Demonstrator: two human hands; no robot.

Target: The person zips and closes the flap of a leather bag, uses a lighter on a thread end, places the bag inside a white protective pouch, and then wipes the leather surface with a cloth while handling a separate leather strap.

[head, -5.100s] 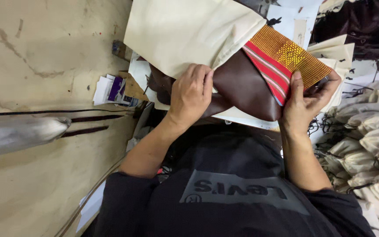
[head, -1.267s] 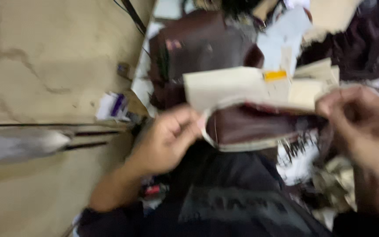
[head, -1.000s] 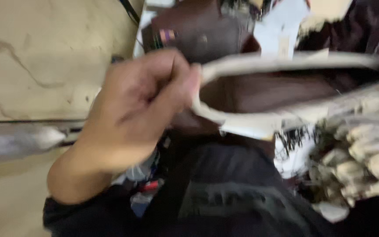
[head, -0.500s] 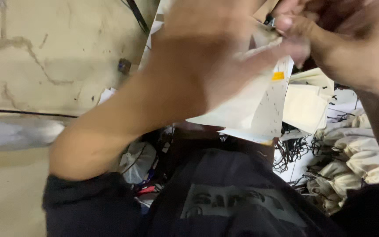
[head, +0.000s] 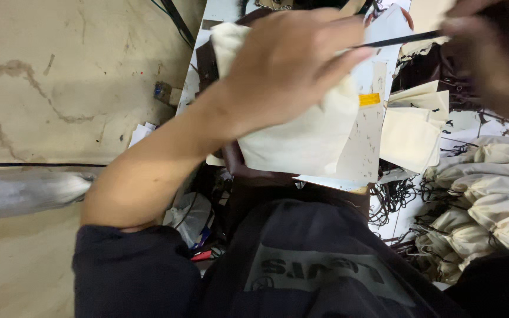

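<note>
Firmly we grip the cloth bag (head: 301, 141) in our left hand (head: 293, 65) while our right hand (head: 490, 47), fingers pinched, keeps the drawstring (head: 402, 40) taut.

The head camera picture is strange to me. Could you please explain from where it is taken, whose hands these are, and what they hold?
The picture comes from a camera worn on a person's head, looking down, so you see that person's own arms and dark shirt from above. There is no machine, only two bare hands.

The left hand grips a cream cloth bag. The right hand is blurred at the top right corner. A thin dark cord runs between the two hands; it looks as if both pinch it, but the blur hides the grip.

Below lie flat cream pieces and a dark brown item under the bag. At the right is a pile of filled cream pouches with dark cords. The floor is at the left.
</note>
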